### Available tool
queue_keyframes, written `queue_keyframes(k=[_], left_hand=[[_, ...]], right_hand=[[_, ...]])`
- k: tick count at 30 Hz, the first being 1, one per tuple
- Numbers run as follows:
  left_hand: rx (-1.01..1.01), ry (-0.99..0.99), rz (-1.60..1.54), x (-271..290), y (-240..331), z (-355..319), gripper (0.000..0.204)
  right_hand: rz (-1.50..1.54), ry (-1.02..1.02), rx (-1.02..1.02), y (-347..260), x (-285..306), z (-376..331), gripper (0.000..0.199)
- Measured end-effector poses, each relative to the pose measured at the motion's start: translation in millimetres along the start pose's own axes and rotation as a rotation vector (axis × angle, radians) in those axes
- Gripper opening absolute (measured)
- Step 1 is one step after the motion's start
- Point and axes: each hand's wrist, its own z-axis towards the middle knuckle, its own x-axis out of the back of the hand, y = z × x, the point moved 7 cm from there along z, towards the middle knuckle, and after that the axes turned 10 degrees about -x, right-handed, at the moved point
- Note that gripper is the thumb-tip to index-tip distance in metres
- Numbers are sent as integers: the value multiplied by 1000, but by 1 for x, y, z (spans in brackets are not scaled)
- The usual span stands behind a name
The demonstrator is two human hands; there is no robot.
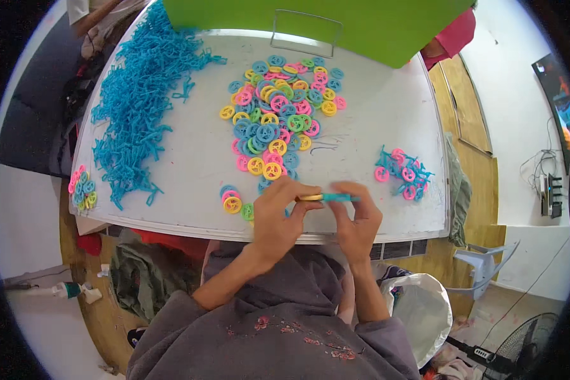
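Close to the table's front edge, my left hand (275, 215) pinches a small yellow plastic wheel (310, 197), seen nearly edge-on. My right hand (359, 221) pinches a blue plastic piece (337, 197), slightly blurred. The piece meets the wheel's edge between my two hands; how they join is too small to make out. Beyond my hands spreads a heap of spoked wheels (272, 120) in pink, yellow, green and blue. On the right lies a small pile of blue pieces with pink wheels on them (408, 174).
A large heap of blue pieces (133, 107) covers the table's left side. More wheels (82, 190) lie at the left corner. A green board (361, 25) stands at the far edge. A white sack (421, 310) is by my right side, near a fan (525, 342).
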Motion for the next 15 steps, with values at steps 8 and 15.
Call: queue_keyframes(k=[8, 15], left_hand=[[-544, 197, 348, -3, 26, -14, 33], [-532, 158, 412, 4, 34, -10, 34]], right_hand=[[422, -142, -300, -2, -11, -9, 41], [435, 8, -185, -23, -25, -13, 34]])
